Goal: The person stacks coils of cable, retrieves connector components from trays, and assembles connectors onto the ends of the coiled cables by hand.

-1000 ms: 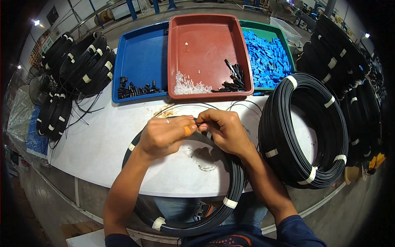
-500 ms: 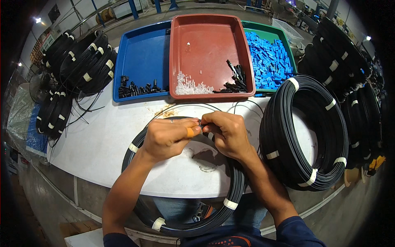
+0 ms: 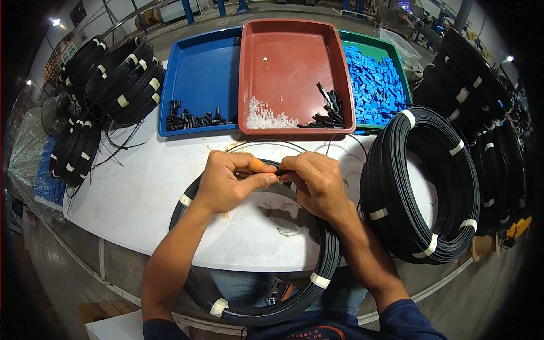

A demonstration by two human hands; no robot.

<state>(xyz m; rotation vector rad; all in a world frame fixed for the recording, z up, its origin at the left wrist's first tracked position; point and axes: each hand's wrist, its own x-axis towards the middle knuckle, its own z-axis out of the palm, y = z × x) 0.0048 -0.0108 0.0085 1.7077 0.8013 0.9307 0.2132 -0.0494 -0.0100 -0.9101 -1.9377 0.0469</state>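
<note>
My left hand (image 3: 220, 182) and my right hand (image 3: 318, 182) meet over the far side of a taped coil of black cable (image 3: 330, 249). Between their fingertips sits a small, dark, tube-like black piece (image 3: 281, 171), perhaps a connector part at a cable end; the fingers cover most of it. The left thumb and forefinger pinch one end, and an orange wrap (image 3: 257, 165) circles a left finger. My right thumb and fingers close on the other end. The coil rests partly on the white table (image 3: 136, 198) and partly over my lap.
Behind stand a blue tray (image 3: 198, 56) with black parts, a red tray (image 3: 294, 51) with clear and black pieces, and a green tray (image 3: 403, 68) of blue pieces. A large cable coil (image 3: 391, 187) stands at right; more coils (image 3: 122, 85) are stacked left.
My left fingers have shifted: the wrapped finger now lies higher and the thumb stretches along below. More of the black piece shows between the fingertips. The right hand stays nearly in place.
</note>
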